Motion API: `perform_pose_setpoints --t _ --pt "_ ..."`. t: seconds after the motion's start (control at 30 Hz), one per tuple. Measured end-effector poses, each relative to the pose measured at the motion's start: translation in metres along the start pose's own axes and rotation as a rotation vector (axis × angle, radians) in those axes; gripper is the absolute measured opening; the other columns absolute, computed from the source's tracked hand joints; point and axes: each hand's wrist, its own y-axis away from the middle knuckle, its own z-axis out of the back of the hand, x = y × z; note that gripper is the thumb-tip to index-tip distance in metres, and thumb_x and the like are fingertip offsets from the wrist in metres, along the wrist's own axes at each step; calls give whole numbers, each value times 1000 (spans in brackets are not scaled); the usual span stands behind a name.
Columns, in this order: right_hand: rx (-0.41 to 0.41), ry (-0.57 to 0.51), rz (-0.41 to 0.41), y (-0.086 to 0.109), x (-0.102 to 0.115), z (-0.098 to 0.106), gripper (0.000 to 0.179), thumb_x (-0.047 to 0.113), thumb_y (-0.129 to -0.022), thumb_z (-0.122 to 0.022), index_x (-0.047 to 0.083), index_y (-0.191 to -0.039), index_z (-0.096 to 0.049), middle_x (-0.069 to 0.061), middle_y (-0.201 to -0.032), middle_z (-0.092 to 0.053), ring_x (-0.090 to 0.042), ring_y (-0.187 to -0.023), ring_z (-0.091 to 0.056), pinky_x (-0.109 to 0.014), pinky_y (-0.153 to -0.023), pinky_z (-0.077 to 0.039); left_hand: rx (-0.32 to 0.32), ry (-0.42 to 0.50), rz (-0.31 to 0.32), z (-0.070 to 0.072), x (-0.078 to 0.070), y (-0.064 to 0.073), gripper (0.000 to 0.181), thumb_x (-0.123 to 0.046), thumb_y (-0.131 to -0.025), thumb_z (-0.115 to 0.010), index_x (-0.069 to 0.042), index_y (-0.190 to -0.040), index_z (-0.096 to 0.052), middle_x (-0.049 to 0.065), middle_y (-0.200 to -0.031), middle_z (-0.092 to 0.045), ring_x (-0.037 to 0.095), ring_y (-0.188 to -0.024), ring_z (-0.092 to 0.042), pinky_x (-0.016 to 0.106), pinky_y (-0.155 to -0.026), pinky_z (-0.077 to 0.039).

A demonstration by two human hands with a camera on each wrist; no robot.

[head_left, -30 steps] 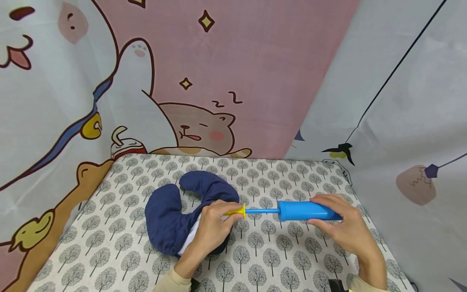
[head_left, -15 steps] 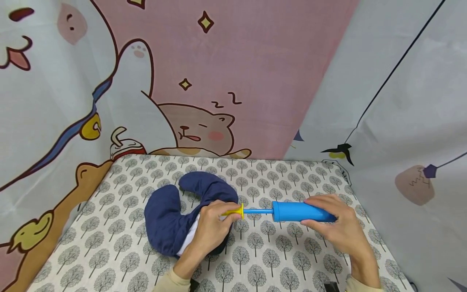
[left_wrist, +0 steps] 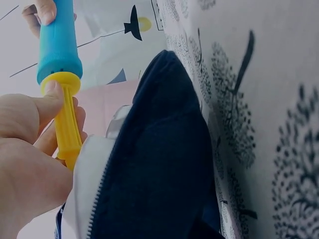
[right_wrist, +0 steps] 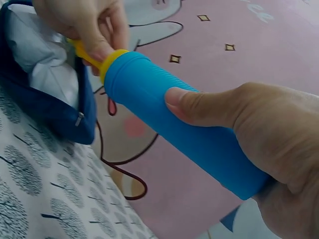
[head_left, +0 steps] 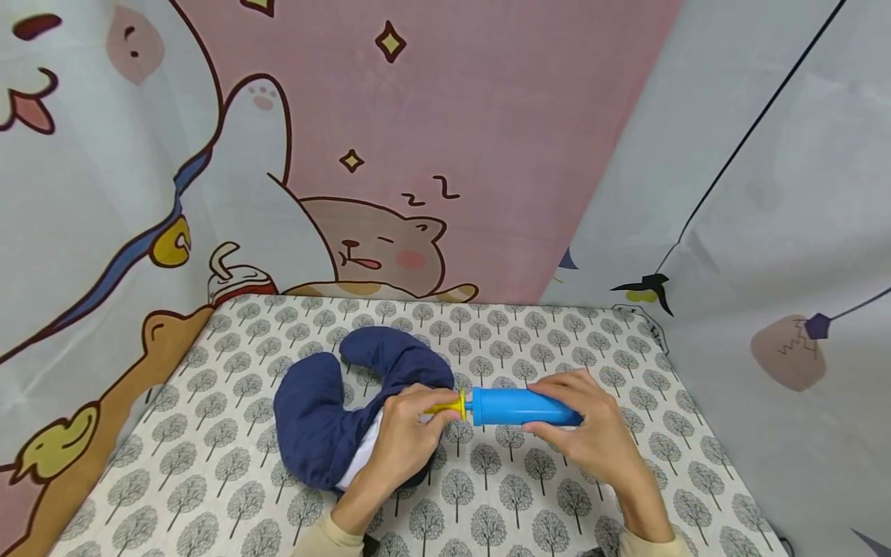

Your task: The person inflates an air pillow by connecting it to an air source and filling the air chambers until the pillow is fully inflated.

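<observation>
A hand air pump with a blue barrel (head_left: 511,407) and a yellow end piece (left_wrist: 69,119) lies level between both hands. My left hand (head_left: 402,433) grips the yellow end piece, thumb along its ribbed stem. My right hand (head_left: 592,429) holds the barrel around its far half. Only a short stretch of blue rod shows between barrel and yellow flange. Below and left of my left hand sits a navy U-shaped neck pillow (head_left: 309,418). Its zipper (right_wrist: 79,118) is undone, and a white inner lining (left_wrist: 92,174) shows in the opening. Where the yellow tip ends is hidden by my left hand.
A white table cover (head_left: 515,495) printed with grey trees lies under everything. Behind stands a pink and white cartoon backdrop (head_left: 515,155), and a pale cloth wall (head_left: 786,232) closes the right side.
My right hand has slid the blue barrel leftwards toward the yellow end piece, so much less rod shows. My left hand and the pillow have stayed nearly still.
</observation>
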Motion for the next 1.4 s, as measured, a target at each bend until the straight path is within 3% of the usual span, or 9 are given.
perform_pose_setpoints --t 0.23,0.5,0.77,0.9,1.17,1.4 --pt "15 23 2 0 2 -1 60 13 -70 -109 17 -125 -85 1 -125 -82 -12 -117 -68 -14 -102 -51 17 11 -2 0 0 0 30 -12 -83 -97 -8 -111 -90 9 -112 -89 24 -95 -83 25 -74 -65" --pt "41 25 -88 10 -14 32 66 11 -71 -108 27 -131 -84 0 -131 -81 3 -124 -61 -8 -106 -42 27 16 -23 -1 1 -1 27 -13 -84 -97 -9 -110 -90 8 -112 -89 22 -96 -84 27 -78 -67" --pt "55 38 -204 22 -28 62 65 13 -76 -106 31 -133 -82 3 -136 -78 10 -127 -55 -9 -104 -39 23 -9 -33 0 3 0 27 -13 -84 -97 -9 -110 -90 7 -111 -89 21 -95 -83 28 -80 -67" --pt "30 49 -195 25 -35 69 68 7 -74 -106 26 -134 -83 -2 -136 -79 10 -128 -55 -10 -106 -39 17 -26 -27 1 2 -1 29 -13 -82 -98 -9 -109 -90 7 -110 -89 21 -94 -83 29 -79 -67" --pt "20 -11 -200 20 -27 58 63 9 -73 -107 26 -130 -85 0 -131 -81 3 -123 -59 -13 -103 -41 14 -11 -5 1 1 -1 28 -13 -82 -98 -10 -109 -90 7 -111 -89 23 -94 -83 29 -77 -65" --pt "19 -26 -97 10 -15 36 63 8 -70 -108 21 -127 -86 -3 -126 -83 2 -119 -62 -9 -105 -43 8 -37 -2 -1 -1 0 29 -13 -83 -98 -9 -110 -90 7 -111 -89 23 -95 -83 31 -79 -67"
